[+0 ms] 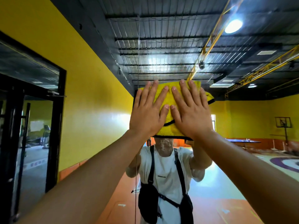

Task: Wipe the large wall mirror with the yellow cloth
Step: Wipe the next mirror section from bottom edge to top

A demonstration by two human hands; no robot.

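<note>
The yellow cloth (pixel 168 97) lies flat against the large wall mirror (pixel 218 183), a little above the middle of the view toward 12 o'clock, folded into a thick pad with a dark edge trim showing at its 3 o'clock and 6 o'clock sides. The left hand (pixel 146 115) covers the cloth's 9 o'clock half and the right hand (pixel 191 115) its 3 o'clock half. Both palms press on it with the fingers straight and spread, pointing to 12 o'clock, and nothing is curled round or pinched. The thumbs nearly meet over the pad's middle. Just below the cloth, at its 6 o'clock, a patch of wet streaks (pixel 163 146) shows on the glass over the person's reflection (pixel 166 178). A thin vertical seam (pixel 138 50) runs down the mirror at the pad's 9 o'clock edge. This looks like a stroke in the upper part of the glass, with much of the mirror probably left to do. To do it well, the pressure should likely stay even across both palms so the whole pad bears on the glass, not only the fingertips. A straight pull toward 6 o'clock would carry the pad through the wet patch; overlapping passes should avoid leaving bands. With flat hands and no grip, the cloth could slip or bunch at the seam, so a slow, steady stroke seems wise.
</note>
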